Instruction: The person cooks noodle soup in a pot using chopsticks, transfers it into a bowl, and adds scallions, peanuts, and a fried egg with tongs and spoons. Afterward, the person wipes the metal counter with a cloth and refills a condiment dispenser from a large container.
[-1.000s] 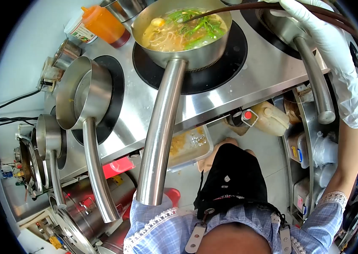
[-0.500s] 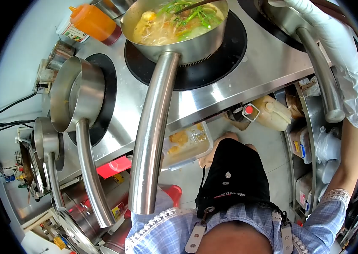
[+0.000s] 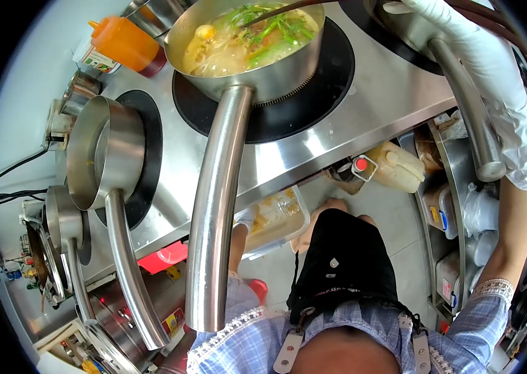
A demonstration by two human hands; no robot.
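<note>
In a steel saucepan (image 3: 288, 75) at the top, yellowish soup (image 3: 232, 50) holds green vegetables, pale strands and an egg-like yellow piece. A long brown chopstick (image 3: 288, 9) dips into it from the right; part of it runs out of frame. My right hand (image 3: 431, 12), in a long white glove, is closed around the chopstick's upper part, above another saucepan (image 3: 403, 25); its fingertips are partly cut off. My left hand (image 3: 246, 218) hangs low behind the central pan's handle, near a plastic tub (image 3: 304, 218). Only a bit of white glove shows, its fingers hidden.
Two more saucepans (image 3: 132, 143) stand to the left, with long handles jutting over the counter edge. An orange squeeze bottle (image 3: 123, 43) stands at the back left. Below are a yellowish jug (image 3: 397, 165), a red container (image 3: 167, 255) and shelves (image 3: 456, 206) with boxes on the right.
My left forearm and a bit of its glove have come into view behind the central handle. The chopstick reaches further left in the soup. The view has shifted slightly.
</note>
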